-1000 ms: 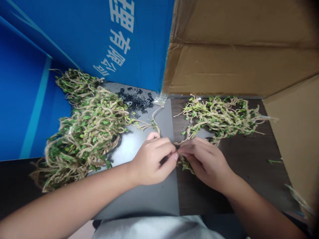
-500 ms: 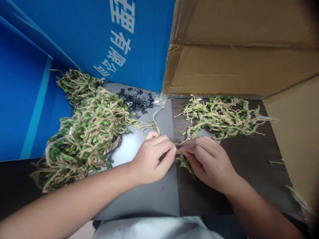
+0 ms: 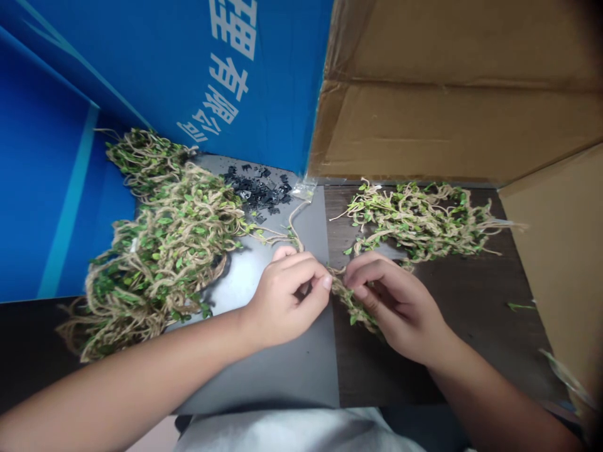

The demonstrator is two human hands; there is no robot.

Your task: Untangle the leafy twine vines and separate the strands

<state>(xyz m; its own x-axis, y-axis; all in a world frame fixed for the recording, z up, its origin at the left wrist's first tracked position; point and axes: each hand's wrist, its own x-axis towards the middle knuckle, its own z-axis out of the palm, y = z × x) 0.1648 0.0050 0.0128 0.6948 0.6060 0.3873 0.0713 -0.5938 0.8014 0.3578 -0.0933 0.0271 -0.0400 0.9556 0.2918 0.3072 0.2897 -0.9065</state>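
Note:
My left hand [image 3: 294,295] is closed in a pinch, thumb against forefinger, on a leafy twine garland [image 3: 353,307] of brown cord with small green leaves. Close beside it, my right hand [image 3: 396,301] has curled fingers with the tips at the same cord; the exact grip is partly hidden. From the hands, the garland droops toward me under the right fingers. A loose strand of twine [image 3: 296,226] curves up behind the left hand. Past the right hand lies a smaller heap of leafy twine [image 3: 419,220].
A large pile of leafy twine [image 3: 174,245] fills the left side. Black plastic bits [image 3: 261,191] lie scattered behind it. A blue panel [image 3: 273,94] and brown cardboard [image 3: 424,125] wall in the back. The tabletop [image 3: 452,351] is part grey, part dark wood.
My right hand has shifted slightly, its thumb and fingers drawing a little away from the left fingertips. More of the drooping garland shows beneath. My left hand stays nearly in place.

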